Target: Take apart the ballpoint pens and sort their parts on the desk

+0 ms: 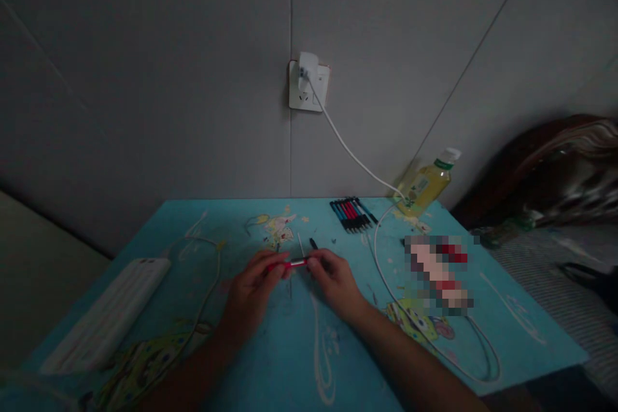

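Above the middle of the blue table, my left hand (255, 280) pinches the red barrel of a pen (288, 264). Fingers of my right hand (337, 280) are closed on the pen's dark right end. The pen lies roughly level between both hands; whether it is in one piece I cannot tell. Just beyond the fingers, a thin pale stick like a refill (300, 244) rests on the table, beside a small black pen part (313, 244). Farther back, several blue, red and black pens (351, 214) lie side by side in a row.
A bottle of yellow drink (425, 188) stands at the back right. From a charger (308, 69) in the wall socket, a white cable (345, 147) runs to a blurred-out object (437, 270) on the right. A white power strip-like block (109, 312) lies left on the patterned table (270, 360).
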A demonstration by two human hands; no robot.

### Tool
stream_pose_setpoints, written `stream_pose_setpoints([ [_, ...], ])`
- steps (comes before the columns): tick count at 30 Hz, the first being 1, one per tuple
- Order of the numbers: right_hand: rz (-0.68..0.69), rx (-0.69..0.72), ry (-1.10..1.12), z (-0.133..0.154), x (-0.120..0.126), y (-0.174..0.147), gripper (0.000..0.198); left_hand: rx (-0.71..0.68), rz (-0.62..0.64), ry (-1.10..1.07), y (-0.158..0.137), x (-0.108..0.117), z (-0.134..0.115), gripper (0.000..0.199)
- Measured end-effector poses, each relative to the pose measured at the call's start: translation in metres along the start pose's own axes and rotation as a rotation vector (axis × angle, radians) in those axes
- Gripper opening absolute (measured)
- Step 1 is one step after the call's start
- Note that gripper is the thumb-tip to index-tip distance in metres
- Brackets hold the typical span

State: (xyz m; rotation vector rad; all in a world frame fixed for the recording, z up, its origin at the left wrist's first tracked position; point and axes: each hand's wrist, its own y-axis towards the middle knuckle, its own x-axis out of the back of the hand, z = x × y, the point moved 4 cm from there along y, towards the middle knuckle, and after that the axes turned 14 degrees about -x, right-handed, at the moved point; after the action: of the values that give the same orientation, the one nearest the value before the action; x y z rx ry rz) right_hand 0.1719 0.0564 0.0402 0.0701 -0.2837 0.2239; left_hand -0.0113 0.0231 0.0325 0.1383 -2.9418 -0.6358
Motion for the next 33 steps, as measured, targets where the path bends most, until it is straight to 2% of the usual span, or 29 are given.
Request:
stream_pose_setpoints([
  [2,-0.045,-0.090,0.196,-0.003,0.006,0.004,0.028,0.109,0.088,-0.086,-0.001,-0.008,0.008,0.039],
  [5,-0.039,-0.113,0.333,-0.002,0.009,0.005,0.029,0.209,0.224,-0.122,-0.007,-0.020,0.019,0.047],
  [10,-0.018,-0.009,0.193,0.010,0.009,-0.002,0.024,0.206,0.334,-0.026,-0.013,-0.027,0.022,0.039],
  [14,-0.141,0.061,0.112,0.015,0.014,-0.005,0.023,0.206,0.398,-0.011,-0.013,-0.028,0.022,0.037],
  [19,-0.175,0.092,0.034,0.017,0.016,-0.007,0.023,0.230,0.428,0.056,-0.013,-0.025,0.025,0.034],
  [27,-0.211,0.084,0.021,0.017,0.018,-0.004,0.025,0.214,0.373,0.095,-0.009,-0.022,0.019,0.032],
  [30,-0.124,0.043,0.098,0.010,0.012,-0.002,0.030,0.213,0.410,0.092,-0.013,-0.025,0.017,0.030],
  [33,0.082,-0.032,0.197,0.001,0.000,-0.001,0.051,0.153,0.467,0.066,-0.018,-0.029,0.015,0.028],
])
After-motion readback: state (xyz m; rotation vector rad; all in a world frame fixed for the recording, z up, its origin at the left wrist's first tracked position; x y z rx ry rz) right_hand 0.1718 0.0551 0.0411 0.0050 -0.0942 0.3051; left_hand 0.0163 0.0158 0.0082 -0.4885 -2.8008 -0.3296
